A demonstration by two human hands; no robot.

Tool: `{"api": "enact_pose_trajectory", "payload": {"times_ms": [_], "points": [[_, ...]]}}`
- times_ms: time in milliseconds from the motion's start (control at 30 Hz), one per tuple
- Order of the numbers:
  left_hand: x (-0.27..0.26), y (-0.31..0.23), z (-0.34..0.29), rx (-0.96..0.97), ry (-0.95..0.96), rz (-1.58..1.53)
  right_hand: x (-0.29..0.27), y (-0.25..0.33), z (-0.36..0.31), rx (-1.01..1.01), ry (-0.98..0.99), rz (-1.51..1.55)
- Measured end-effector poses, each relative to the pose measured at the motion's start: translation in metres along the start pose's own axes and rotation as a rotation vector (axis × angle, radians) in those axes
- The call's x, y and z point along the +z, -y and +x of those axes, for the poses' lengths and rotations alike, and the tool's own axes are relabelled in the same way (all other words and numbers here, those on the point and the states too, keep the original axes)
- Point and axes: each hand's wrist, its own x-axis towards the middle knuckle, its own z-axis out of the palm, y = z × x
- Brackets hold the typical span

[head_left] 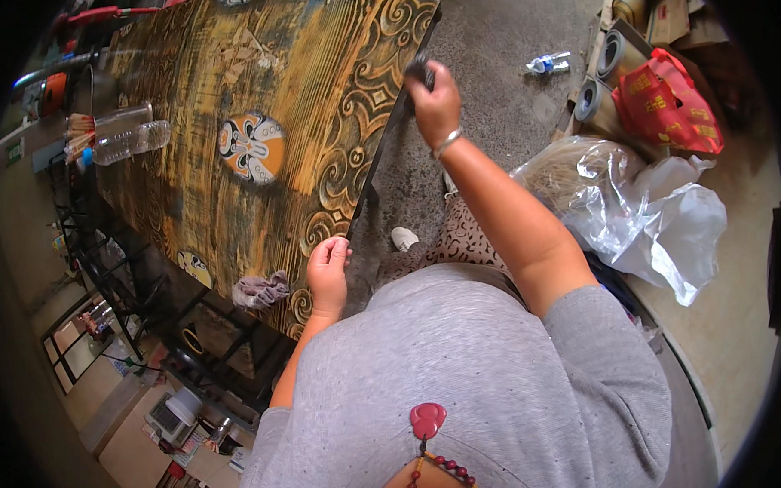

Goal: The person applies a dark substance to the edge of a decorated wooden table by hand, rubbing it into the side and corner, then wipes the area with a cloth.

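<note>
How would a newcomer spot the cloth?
Find the big patterned table at left. Near its lower corner, look just left of the left hand. The cloth is the loose, crumpled, greyish-mauve lump, unlike the tabletop's scroll border beside it.

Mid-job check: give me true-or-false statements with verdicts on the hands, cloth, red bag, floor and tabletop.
1. The right hand grips a dark object at the tabletop's edge. True.
2. The left hand holds the crumpled cloth. False: the cloth lies apart, on the tabletop.
3. A round mask design decorates the tabletop. True.
4. The red bag lies on the tabletop. False: it is beside the rolls.
5. A clear bottle lies on the floor. True.
</note>
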Motion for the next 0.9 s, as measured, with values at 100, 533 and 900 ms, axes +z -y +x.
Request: {"api": "enact_pose_trajectory", "payload": {"times_ms": [100, 533, 900], "points": [[-0.012, 0.005, -0.009, -0.050, 0.016, -0.138, -0.008, 0.012, -0.076, -0.047, 0.190, -0.006], [-0.112, 0.064, -0.047, 0.063, -0.094, -0.334, -0.039, 0.015, -0.193, 0.337, 0.412, 0.134], [-0.145, 0.114, -0.090, 0.023, -0.191, -0.454, -0.007, 0.041, -0.318, 0.094, 0.756, -0.209]]}}
